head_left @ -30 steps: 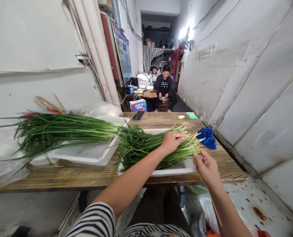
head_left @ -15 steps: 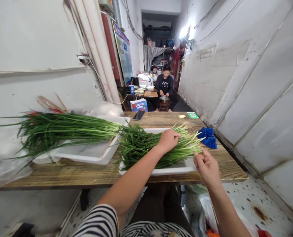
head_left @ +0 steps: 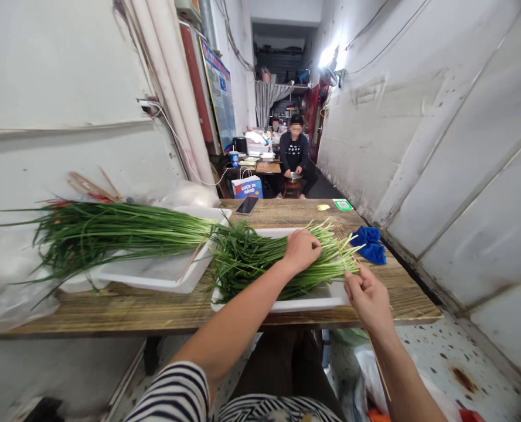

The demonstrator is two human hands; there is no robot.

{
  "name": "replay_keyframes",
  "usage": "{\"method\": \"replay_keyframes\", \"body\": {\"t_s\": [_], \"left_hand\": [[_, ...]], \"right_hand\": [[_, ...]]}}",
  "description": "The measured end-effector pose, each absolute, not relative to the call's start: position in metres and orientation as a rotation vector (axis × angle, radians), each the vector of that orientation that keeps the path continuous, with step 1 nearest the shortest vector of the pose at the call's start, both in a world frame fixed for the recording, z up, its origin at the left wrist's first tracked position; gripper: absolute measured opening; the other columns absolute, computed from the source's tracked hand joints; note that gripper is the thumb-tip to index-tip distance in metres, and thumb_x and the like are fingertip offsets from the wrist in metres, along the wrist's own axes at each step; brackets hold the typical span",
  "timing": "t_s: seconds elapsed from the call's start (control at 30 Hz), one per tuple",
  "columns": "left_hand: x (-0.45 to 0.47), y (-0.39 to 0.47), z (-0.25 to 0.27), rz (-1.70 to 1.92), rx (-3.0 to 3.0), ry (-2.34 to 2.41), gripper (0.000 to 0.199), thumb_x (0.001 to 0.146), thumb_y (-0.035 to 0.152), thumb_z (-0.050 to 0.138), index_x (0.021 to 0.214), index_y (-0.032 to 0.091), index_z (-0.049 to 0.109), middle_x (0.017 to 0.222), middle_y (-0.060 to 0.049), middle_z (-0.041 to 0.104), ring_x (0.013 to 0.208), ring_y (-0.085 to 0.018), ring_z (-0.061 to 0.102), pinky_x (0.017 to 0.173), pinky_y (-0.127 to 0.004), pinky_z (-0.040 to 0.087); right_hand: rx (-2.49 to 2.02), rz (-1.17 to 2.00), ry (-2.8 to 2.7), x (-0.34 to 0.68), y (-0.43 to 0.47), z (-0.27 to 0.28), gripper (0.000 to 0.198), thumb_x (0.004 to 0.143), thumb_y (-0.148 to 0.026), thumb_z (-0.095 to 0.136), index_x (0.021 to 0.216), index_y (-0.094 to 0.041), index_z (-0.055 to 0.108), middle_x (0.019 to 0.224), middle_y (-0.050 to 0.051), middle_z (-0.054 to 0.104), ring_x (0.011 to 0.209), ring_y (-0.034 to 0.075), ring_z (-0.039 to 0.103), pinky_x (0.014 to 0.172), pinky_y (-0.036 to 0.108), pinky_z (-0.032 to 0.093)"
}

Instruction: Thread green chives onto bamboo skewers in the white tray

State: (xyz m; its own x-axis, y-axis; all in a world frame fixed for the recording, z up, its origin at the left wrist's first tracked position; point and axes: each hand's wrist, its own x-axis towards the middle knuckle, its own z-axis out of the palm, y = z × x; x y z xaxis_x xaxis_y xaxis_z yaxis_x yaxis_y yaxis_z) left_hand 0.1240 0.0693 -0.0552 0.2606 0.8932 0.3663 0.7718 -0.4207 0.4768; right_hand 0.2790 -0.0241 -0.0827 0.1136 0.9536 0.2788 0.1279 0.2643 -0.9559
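Observation:
A thick bundle of green chives (head_left: 260, 252) lies in a white tray (head_left: 304, 305), its pale stem ends pointing right. My left hand (head_left: 303, 251) rests over the middle of the bundle, fingers curled closed; what they pinch, if anything, is hidden. By the stem ends, my right hand (head_left: 369, 296) is closed around a thin bamboo skewer (head_left: 381, 369), which runs down below the wrist. Its fingertips touch the outermost stems. More long chives (head_left: 123, 228) lie across a second white tray (head_left: 190, 281) on the left, their leaves hanging over its edge.
On the wooden table (head_left: 190, 313) are a phone (head_left: 247, 205), a blue cloth (head_left: 369, 245), a green QR card (head_left: 343, 204) and a small yellow piece (head_left: 323, 207). Bamboo sticks (head_left: 91, 184) and plastic bags lie left. Beyond the table, a person (head_left: 293, 152) sits over a metal bowl.
My left hand's fingers have curled in from a more stretched index finger. My right hand stays put. The person behind has shifted slightly over the bowl.

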Motion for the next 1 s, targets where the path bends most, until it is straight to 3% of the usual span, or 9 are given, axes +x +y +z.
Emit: {"method": "replay_keyframes", "body": {"t_s": [0.27,0.6,0.8,1.0], "left_hand": [[0.121,0.062,-0.050,0.726,2.669,1.509,0.025,0.085,0.020,0.043,0.079,0.015,0.067,0.083,-0.010,0.069,0.082,-0.021,0.061,0.075,-0.030,0.045],[0.129,0.062,-0.051,1.092,2.188,1.204,0.016,0.080,0.022,0.054,0.080,0.016,0.069,0.077,-0.002,0.070,0.067,-0.013,0.060,0.065,-0.022,0.046],[0.135,0.060,-0.050,1.190,2.017,1.199,0.024,0.080,0.020,0.056,0.097,0.015,0.071,0.089,-0.005,0.072,0.075,-0.014,0.064,0.076,-0.025,0.050],[0.133,0.059,-0.050,1.213,2.052,1.196,0.022,0.080,0.020,0.056,0.093,0.016,0.074,0.090,-0.005,0.073,0.075,-0.015,0.065,0.079,-0.027,0.051]], "right_hand": [[-1.116,0.872,-1.307,0.279,-0.024,-0.081,0.030,0.082,-0.046,0.058,0.074,-0.020,0.045,0.045,-0.010,0.033,0.039,0.007,0.026,0.039,0.020,0.018],[-1.131,0.863,-1.336,0.279,-0.024,-0.080,0.030,0.083,-0.047,0.057,0.082,-0.018,0.051,0.045,-0.010,0.033,0.040,0.007,0.026,0.040,0.019,0.019],[-1.117,0.886,-1.327,0.280,-0.023,-0.082,0.026,0.085,-0.043,0.056,0.087,-0.017,0.052,0.046,-0.010,0.033,0.041,0.007,0.025,0.039,0.020,0.018],[-1.107,0.905,-1.343,0.281,-0.022,-0.082,0.026,0.086,-0.041,0.055,0.092,-0.016,0.054,0.046,-0.011,0.031,0.040,0.006,0.024,0.038,0.020,0.016]]}}
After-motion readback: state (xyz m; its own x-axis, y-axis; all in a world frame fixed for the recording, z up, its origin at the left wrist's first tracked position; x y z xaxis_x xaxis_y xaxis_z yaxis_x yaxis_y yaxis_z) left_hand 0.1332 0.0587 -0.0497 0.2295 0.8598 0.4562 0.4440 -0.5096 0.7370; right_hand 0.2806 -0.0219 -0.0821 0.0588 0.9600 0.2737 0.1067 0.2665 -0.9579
